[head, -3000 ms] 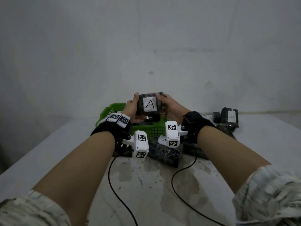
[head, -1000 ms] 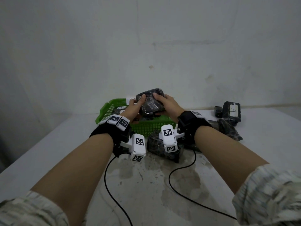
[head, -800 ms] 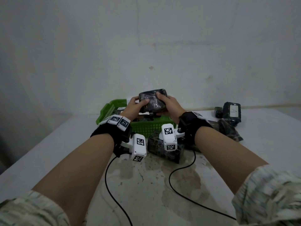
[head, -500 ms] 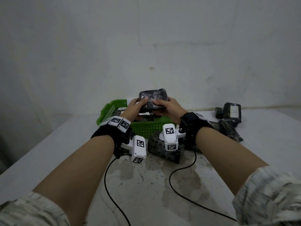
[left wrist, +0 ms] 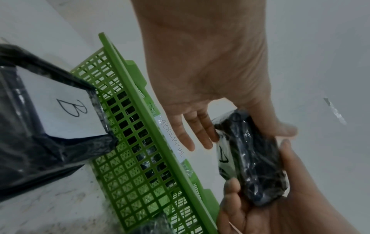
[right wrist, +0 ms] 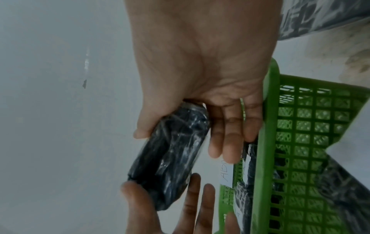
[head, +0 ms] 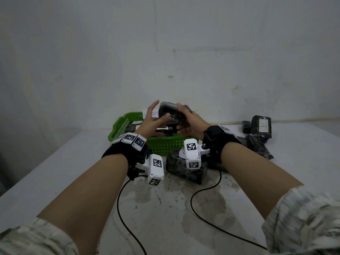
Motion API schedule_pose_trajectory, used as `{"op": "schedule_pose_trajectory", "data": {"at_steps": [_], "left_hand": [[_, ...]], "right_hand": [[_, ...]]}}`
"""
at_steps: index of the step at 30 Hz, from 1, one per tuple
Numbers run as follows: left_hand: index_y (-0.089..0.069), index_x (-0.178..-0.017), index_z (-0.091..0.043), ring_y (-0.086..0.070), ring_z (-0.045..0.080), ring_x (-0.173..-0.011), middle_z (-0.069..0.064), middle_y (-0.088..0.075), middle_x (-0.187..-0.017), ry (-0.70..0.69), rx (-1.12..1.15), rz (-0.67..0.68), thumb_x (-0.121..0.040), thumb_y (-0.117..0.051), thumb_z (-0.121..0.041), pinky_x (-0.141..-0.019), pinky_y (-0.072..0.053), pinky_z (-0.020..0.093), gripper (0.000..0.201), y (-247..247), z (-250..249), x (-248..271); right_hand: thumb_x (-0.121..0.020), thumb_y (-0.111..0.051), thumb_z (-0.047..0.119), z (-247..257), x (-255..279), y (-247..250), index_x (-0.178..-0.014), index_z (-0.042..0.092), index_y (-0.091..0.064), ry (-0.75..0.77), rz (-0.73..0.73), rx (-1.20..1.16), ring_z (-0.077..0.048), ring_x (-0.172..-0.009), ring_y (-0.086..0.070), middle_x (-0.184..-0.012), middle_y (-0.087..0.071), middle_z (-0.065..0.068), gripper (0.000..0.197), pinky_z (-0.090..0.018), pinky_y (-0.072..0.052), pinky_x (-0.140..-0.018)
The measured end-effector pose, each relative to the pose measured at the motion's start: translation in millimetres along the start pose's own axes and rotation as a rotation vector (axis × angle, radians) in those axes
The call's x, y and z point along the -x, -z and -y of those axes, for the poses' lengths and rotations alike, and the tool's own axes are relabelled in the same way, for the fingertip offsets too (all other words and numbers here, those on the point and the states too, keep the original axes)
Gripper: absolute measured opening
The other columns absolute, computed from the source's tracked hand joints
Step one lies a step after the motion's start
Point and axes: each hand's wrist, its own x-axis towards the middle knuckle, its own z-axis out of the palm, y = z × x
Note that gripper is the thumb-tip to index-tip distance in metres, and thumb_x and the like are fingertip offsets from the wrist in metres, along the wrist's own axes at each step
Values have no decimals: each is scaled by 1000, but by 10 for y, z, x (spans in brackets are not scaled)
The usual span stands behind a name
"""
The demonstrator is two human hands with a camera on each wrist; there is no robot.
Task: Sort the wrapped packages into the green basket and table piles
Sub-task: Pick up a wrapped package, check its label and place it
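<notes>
The package is up in the air between both hands, over the far side of the basket. It looks light and a bit squashy, a dark lump wound in shiny clear film, so I'd guess the skin is slippery and the safest hold is across its short sides, thumb on one face and fingers on the other. That is roughly how the right hand has it: thumb curled over the top, fingers wrapped underneath, a firm grasp. The left hand is released, fingers spread and straight, fingertips only brushing the near end of the package. A white label shows on one face in the left wrist view, but the letter on it is too turned away to read.

Below the hands the basket already holds several wrapped packages, and a paper tag sits on its rim. Just under the wrists, against the basket's near wall, lies a big dark parcel marked B. Off beyond the right hand, on the bench, is a small pile with one labelled A.
</notes>
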Motion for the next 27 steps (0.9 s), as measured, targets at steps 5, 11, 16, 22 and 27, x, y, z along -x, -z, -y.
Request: {"op": "schedule_pose_trajectory", "data": {"at_steps": [5, 11, 16, 22, 27], "left_hand": [[-31, -136, -34, -64, 17, -77, 12, -63, -96, -45, -20, -5, -84, -67, -5, -64, -56, 31, 70, 41, -3, -13], [-36, -133, -26, -48, 9, -50, 2, -57, -74, -85, -154, -180, -90, -60, -32, -45, -41, 18, 50, 92, -14, -70], [-43, -131, -13, -42, -1, -38, 1, -52, -78, -76, -148, -254, -92, -55, -39, -36, -32, 13, 49, 83, 1, -138], [-51, -122, -7, -57, 13, -73, 4, -61, -99, -8, -156, -238, -90, -53, -47, -65, -48, 22, 52, 63, -20, -116], [-37, -134, -11, -55, 26, -118, 13, -54, -131, 61, 50, -197, -88, -60, -41, -89, -51, 41, 60, 22, -86, -57]], "right_hand": [[-88, -24, 73, -3, 26, 28, -106, 12, -60, -3, 84, 133, -17, -43, -52, -53, -52, -4, 73, -21, -47, -46], [-89, -34, 68, 32, 21, 54, -117, 6, -53, 32, 64, 236, -17, -68, -53, -75, -51, -5, 70, -28, -47, -58], [-83, -62, 55, 15, -29, -14, -138, 18, -39, 151, 51, 147, -22, -113, -57, -131, -53, -4, 70, -35, -55, -81], [-85, -69, 32, 62, -30, -65, -123, 10, -50, 209, -42, -19, -23, -110, -61, -123, -62, -9, 48, -40, -53, -92], [-84, -68, 37, 90, -22, -108, -114, 9, -60, 195, -87, -36, -23, -102, -65, -113, -68, -9, 41, -40, -54, -91]]}}
